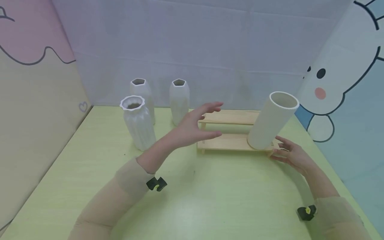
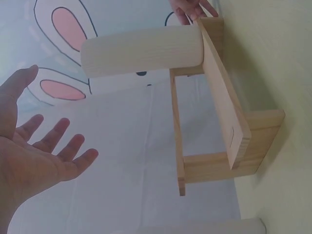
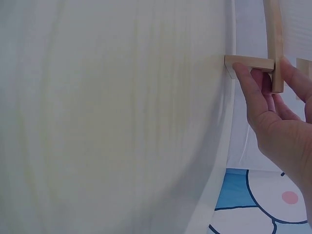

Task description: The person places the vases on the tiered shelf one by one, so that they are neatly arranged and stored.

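Observation:
A two-tier wooden stand [image 1: 223, 142] is on the table toward the back wall. On the right end of its lower step stands a tall white cylindrical vase [image 1: 273, 121], round-mouthed and with fine ridges showing in the left wrist view. My right hand [image 1: 292, 155] grips the stand's right front corner. In the right wrist view, its thumb lies over the board [image 3: 275, 39] and its fingers reach beneath, against the leg [image 3: 248, 62]. The left hand [image 1: 193, 128] is raised in front of the stand's left end, fingers spread and holding nothing.
Left of the stand are a ribbed white vase [image 1: 139, 128] with a scalloped rim and two faceted white vases, one behind it [image 1: 145, 93] and another [image 1: 180, 103] near the left hand. Fabric walls [image 1: 192, 43] border the pale green table [image 1: 192, 206] at the back and sides.

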The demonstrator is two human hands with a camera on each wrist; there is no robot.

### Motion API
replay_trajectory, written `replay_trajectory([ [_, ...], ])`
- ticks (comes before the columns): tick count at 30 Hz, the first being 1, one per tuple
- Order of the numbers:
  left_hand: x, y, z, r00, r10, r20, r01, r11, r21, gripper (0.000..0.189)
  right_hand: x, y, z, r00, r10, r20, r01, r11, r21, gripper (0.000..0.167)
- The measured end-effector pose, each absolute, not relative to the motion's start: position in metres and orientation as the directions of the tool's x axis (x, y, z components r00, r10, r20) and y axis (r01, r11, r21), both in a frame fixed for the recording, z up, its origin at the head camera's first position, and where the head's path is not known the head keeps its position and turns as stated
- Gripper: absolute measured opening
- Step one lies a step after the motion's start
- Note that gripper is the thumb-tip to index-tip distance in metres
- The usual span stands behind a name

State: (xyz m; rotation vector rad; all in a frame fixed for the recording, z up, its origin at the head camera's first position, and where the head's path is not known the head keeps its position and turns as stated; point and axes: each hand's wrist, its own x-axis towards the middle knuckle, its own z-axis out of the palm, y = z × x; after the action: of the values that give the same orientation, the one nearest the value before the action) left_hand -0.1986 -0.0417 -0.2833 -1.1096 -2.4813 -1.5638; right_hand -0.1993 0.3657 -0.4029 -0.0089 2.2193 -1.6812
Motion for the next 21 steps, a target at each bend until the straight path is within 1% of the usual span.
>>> replay_trajectory([
  [7, -0.192, -0.072, -0.272, -0.758, 0.538, 0.368, 0.592, 0.333, 0.734, 0.07, -0.198, 0.363, -0.401, -0.937, -0.221, -0.271, 0.203, 0.287, -0.936, 0.079],
  [14, -0.184, -0.102, -0.26, -0.753, 0.514, 0.41, 0.634, 0.399, 0.662, 0.068, -0.197, 0.362, -0.399, -0.933, -0.207, -0.295, 0.232, 0.282, -0.931, 0.08],
  [21, -0.177, -0.131, -0.255, -0.762, 0.478, 0.436, 0.641, 0.461, 0.614, 0.066, -0.196, 0.363, -0.399, -0.937, -0.207, -0.282, 0.218, 0.284, -0.934, 0.079],
])
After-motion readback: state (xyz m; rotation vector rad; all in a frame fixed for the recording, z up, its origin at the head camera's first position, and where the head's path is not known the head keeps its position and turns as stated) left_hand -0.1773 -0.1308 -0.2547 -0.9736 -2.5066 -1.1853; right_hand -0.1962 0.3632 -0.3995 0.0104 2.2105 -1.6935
